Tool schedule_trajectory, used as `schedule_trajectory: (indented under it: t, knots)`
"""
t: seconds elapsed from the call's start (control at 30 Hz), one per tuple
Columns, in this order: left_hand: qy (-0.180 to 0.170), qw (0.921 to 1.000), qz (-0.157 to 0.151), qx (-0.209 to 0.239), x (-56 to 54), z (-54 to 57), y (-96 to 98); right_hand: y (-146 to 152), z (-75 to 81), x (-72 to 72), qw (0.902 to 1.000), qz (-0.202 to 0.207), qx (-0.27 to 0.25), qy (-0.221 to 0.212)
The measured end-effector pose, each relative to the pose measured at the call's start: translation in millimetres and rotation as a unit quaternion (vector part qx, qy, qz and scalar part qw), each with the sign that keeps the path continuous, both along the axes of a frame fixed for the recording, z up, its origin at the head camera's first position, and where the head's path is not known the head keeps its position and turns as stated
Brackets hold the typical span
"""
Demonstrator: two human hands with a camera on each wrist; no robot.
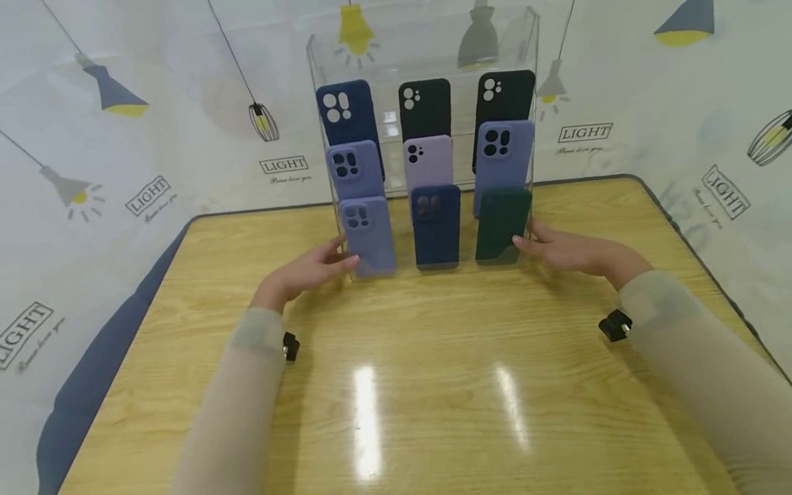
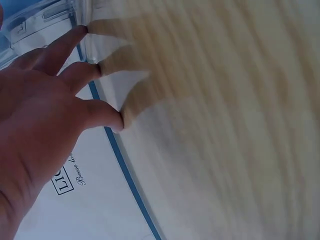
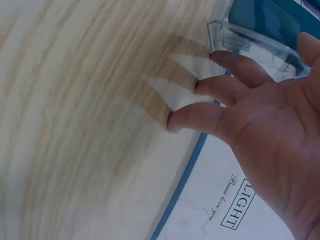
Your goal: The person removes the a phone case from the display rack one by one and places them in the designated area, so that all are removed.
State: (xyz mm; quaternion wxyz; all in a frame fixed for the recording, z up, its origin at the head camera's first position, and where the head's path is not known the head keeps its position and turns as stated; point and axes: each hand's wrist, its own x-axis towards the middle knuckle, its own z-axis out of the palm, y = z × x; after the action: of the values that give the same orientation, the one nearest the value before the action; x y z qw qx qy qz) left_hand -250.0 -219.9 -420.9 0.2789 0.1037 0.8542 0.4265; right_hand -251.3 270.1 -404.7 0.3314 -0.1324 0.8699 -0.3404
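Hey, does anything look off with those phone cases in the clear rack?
One oddity: the front-right green case shows no clear camera cutout, unlike the navy case beside it. Nothing looks spilled or fallen.

Pale wall covering point(image 1: 185, 69), printed lamps point(image 1: 355, 31), "LIGHT" lettering point(image 1: 283, 164); wood-grain table point(image 1: 433, 344), two bright reflections point(image 1: 367, 419).

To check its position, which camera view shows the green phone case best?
The head view: the green phone case shows nearly whole. The right wrist view catches only part at the top edge; the left wrist view shows none.
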Motion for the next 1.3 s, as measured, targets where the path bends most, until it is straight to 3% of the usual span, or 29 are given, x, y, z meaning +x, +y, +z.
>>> schedule_trajectory:
  t: [0.3,0.7,1.1,1.2,1.3]
  knots:
    - [0.010,0.9998,0.011,-0.012,-0.2,2.5,3.6,-0.6,-2.4,4.8,0.9994,-0.020,-0.028,0.000]
    - [0.028,0.9985,0.025,-0.040,1.5,-2.4,8.0,0.2,-5.1,7.8,0.9995,-0.022,-0.023,-0.001]
    - [0.030,0.9982,0.015,-0.050,-0.9,1.6,7.9,-3.4,-3.2,9.8,0.9991,-0.032,-0.029,0.003]
    - [0.032,0.9980,0.011,-0.053,-1.7,4.0,7.3,-4.5,-2.9,10.2,0.9991,-0.030,-0.026,0.018]
    - [0.027,0.9976,0.014,-0.062,-0.8,5.6,5.8,-7.0,-4.7,8.9,0.9960,-0.028,-0.011,0.085]
